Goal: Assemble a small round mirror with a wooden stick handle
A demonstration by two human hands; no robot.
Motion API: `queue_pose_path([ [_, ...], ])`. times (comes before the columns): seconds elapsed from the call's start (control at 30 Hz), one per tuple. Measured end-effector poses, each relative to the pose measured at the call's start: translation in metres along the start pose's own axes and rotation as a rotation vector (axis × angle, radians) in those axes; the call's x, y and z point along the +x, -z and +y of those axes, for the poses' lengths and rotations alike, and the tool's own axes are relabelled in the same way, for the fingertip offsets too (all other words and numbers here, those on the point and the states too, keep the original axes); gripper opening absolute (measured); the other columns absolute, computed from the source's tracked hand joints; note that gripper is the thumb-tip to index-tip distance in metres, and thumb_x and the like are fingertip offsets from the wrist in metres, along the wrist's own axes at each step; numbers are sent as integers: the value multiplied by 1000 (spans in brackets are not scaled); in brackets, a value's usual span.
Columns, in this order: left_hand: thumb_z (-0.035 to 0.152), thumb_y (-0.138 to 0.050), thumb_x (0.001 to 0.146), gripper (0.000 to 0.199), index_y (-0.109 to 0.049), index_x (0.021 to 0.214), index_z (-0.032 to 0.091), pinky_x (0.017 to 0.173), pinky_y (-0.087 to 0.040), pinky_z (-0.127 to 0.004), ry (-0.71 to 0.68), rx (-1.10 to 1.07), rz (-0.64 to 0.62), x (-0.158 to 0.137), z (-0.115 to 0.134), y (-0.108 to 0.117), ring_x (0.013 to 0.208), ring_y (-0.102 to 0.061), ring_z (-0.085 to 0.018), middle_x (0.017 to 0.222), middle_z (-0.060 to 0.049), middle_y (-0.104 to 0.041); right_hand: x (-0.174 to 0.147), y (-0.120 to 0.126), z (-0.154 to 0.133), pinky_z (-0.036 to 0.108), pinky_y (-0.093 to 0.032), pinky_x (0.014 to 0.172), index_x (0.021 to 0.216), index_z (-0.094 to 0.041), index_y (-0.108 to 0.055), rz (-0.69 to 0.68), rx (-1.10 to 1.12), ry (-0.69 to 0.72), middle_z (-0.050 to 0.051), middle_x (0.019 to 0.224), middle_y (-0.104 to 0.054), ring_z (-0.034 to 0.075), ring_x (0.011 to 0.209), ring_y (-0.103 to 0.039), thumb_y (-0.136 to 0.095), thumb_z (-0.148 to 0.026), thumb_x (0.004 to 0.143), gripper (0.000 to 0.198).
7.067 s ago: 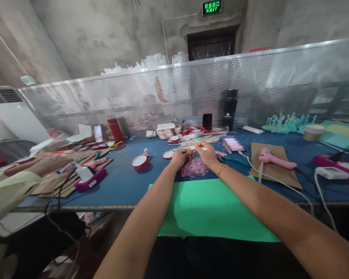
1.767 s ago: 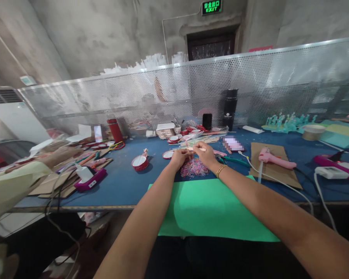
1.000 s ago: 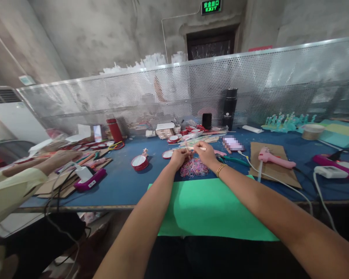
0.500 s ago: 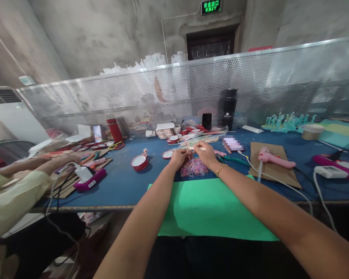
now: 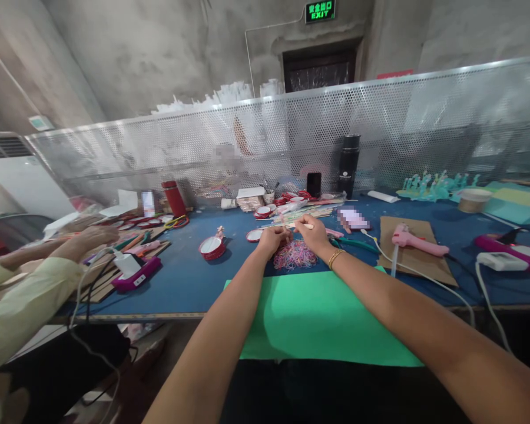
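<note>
Both of my hands are close together over a pile of small multicoloured rubber bands [image 5: 295,255] on the blue table. My left hand [image 5: 272,240] is closed in a pinch around a thin, pale pinkish piece, too small to make out. My right hand [image 5: 314,235], with a gold bracelet at the wrist, is closed on a pale wooden stick [image 5: 308,226]. The fingertips of the two hands nearly meet. A green sheet [image 5: 322,318] lies under my forearms at the table's front edge. Left of my hands stands a round red-rimmed box [image 5: 212,248] with a small figure beside it.
A pink glue gun [image 5: 419,240] lies on cardboard [image 5: 391,227] at right, near teal-handled pliers [image 5: 357,244] and a phone [image 5: 354,218]. A black bottle [image 5: 348,166] stands before the perforated metal screen. At left, a co-worker's hands [image 5: 86,238] are near a purple power strip [image 5: 136,274].
My two hands hold nearly the same position, with only slight finger movement. The co-worker's hand at the left has shifted a little up and to the left.
</note>
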State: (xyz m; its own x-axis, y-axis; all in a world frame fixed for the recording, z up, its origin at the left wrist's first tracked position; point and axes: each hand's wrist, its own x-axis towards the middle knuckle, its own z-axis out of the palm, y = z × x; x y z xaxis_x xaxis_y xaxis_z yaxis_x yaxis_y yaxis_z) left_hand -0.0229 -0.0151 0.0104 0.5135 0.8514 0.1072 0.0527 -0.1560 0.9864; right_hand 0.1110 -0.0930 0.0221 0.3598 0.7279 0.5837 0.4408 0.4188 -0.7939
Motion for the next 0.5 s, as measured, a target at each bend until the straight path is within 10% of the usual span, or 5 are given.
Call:
queue_pose_path([
  [0.5, 34, -72, 58, 22, -66, 59, 14, 53, -38, -23, -16, 124, 46, 4, -4, 3, 53, -49, -10, 56, -1, -60, 0, -1, 0, 28, -44, 65, 67, -22, -55, 2, 95, -21, 1, 66, -64, 18, 68, -59, -50, -28, 71, 9],
])
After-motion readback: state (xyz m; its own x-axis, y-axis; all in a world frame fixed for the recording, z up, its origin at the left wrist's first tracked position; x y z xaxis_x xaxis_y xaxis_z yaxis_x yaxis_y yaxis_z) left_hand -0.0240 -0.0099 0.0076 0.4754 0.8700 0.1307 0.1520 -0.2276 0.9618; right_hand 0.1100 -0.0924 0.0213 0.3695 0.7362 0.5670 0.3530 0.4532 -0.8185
